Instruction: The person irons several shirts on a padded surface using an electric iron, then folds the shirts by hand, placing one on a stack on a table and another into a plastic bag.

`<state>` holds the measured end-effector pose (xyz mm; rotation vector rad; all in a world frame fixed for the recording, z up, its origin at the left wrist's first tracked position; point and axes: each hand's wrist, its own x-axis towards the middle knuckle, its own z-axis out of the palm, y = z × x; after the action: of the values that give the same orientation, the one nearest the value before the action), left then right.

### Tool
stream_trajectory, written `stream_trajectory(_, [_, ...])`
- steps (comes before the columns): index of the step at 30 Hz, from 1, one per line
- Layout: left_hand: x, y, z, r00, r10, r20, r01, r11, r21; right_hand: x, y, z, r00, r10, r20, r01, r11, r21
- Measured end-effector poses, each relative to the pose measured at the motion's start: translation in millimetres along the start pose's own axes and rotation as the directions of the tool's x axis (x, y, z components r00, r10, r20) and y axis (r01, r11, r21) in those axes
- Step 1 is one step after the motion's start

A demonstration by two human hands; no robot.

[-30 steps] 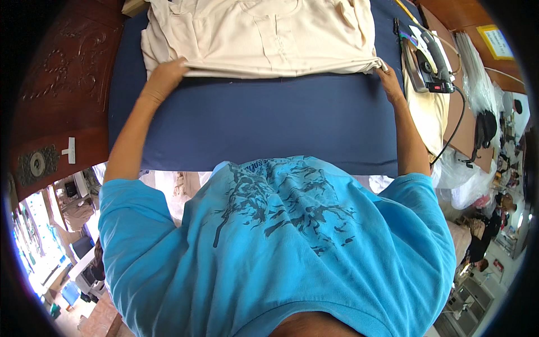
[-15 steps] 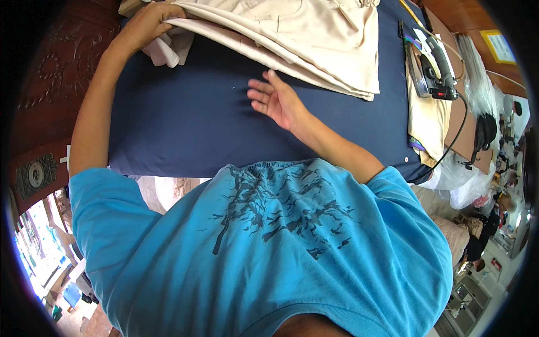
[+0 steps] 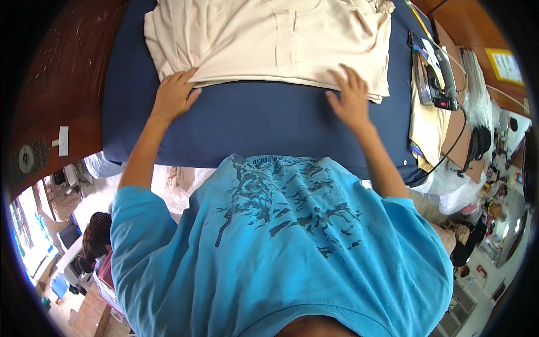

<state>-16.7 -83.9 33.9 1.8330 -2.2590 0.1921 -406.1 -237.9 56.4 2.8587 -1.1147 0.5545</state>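
A cream garment [image 3: 247,45] with a stitched placket-like strip lies spread over the dark blue padded table cover [image 3: 252,123]. Its near edge runs almost straight across, with gathers at the left side. My left hand [image 3: 175,96] rests at the left end of that edge, fingers laid along the cloth and thumb apart. Toward the right end, my right hand [image 3: 351,101] touches the garment with spread, slightly blurred fingers. Neither palm shows.
An iron [image 3: 441,84] stands at the right on a folded pale yellow cloth [image 3: 426,126], its black cord [image 3: 460,143] hanging off the side. Clear plastic bags [image 3: 474,67] hang farther right. A carved wooden panel [image 3: 62,95] borders the left.
My left hand has let go of the lifted fold and come down nearer. The garment now lies flatter, its edge straighter. My right hand has moved right, from beside the garment onto it.
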Motion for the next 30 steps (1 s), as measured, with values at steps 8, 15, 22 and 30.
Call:
stream_trajectory(8, [60.4,-73.9,-52.8,0.967,0.242,-0.075,-0.213,0.938,0.273,14.6,71.3,3.1,0.964,-0.034,0.264,0.02,0.998,0.054])
stream_trajectory(15, [-12.8,-54.3,-4.1,0.994,0.055,0.095,-0.076,0.969,0.235,-6.0,54.9,26.9,0.967,-0.142,0.213,0.147,0.989,-0.007])
stream_trajectory(22, [-7.5,-38.5,7.0,0.995,-0.017,0.098,-0.006,0.973,0.23,-3.9,82.6,17.5,0.924,-0.263,0.277,0.293,0.953,-0.073])
stream_trajectory(30, [44.4,-79.5,-37.4,0.987,-0.085,-0.134,0.104,0.984,0.144,83.1,137.7,-33.0,0.998,-0.013,-0.067,-0.003,0.972,-0.237])
